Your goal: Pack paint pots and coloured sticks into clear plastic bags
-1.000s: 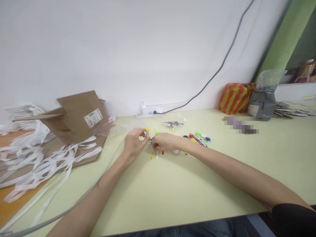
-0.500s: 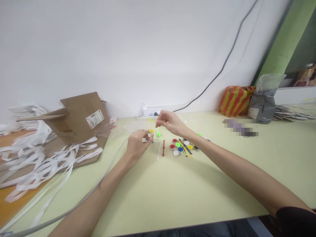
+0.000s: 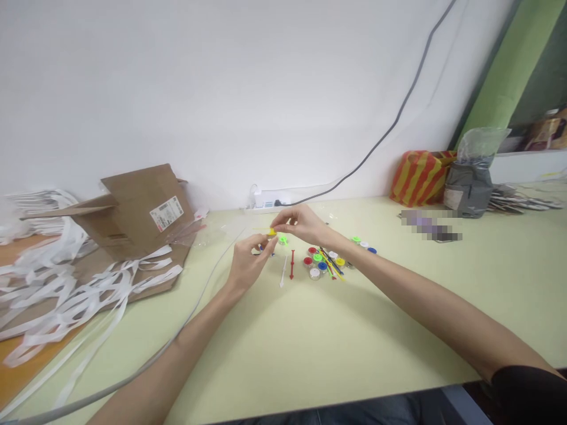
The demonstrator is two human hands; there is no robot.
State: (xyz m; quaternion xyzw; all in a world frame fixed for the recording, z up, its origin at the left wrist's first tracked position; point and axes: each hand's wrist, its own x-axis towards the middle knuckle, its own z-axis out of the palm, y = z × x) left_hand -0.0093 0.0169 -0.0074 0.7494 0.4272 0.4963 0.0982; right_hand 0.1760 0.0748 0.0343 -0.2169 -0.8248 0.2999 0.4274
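My left hand (image 3: 248, 262) hovers just above the pale green table (image 3: 310, 342), fingers pinched on a small yellow piece (image 3: 271, 232). My right hand (image 3: 297, 223) meets it from the right, thumb and forefinger pinched on the same yellow piece or a thin yellow stick joined to it; I cannot tell which. Right below them lie a green round piece (image 3: 283, 239), a red stick (image 3: 292, 264) and a white stick (image 3: 282, 271). A cluster of small coloured round caps (image 3: 319, 262) with several thin coloured sticks lies under my right wrist.
A brown cardboard box (image 3: 144, 209) and a heap of white paper strips (image 3: 66, 289) fill the left side. A grey cable (image 3: 177, 333) runs along my left arm. A power strip (image 3: 266, 203) sits by the wall. A striped bag (image 3: 419, 177) and a grey bag (image 3: 470, 177) stand at the far right.
My right hand lifted off the table, went up toward the wall, then came back down to meet my left hand. The coloured caps it had covered now show.
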